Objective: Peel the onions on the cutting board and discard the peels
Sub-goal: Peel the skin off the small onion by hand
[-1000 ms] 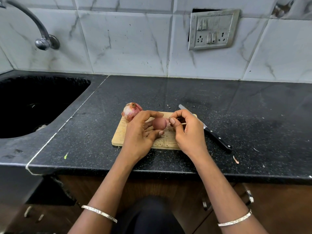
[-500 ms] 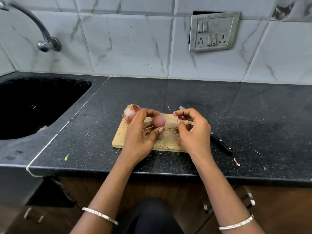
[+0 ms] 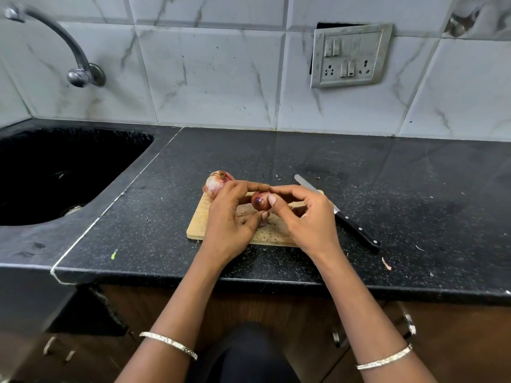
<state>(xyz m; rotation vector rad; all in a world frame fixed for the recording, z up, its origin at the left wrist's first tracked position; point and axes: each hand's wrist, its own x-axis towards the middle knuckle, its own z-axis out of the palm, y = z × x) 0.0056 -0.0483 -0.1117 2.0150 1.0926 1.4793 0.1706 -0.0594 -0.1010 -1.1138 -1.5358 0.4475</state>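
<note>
Onion 1 looks nearly bare, onion 2 untouched.
Over the cutting board (image 3: pixel 197 225), the left hand (image 3: pixel 229 219) cradles the small onion (image 3: pixel 260 200) while the right hand (image 3: pixel 304 219) pinches skin at its top. The second onion (image 3: pixel 217 183), skin on, sits at the board's 11 o'clock corner, and scraps (image 3: pixel 266 236) await discarding.

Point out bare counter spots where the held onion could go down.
Free: counter between sink and cutting board; the wide stretch behind the board up to the tiled wall; right of the knife, bar small scraps. Crowded: the board, with left hand, right hand, held onion and unpeeled onion.
</note>
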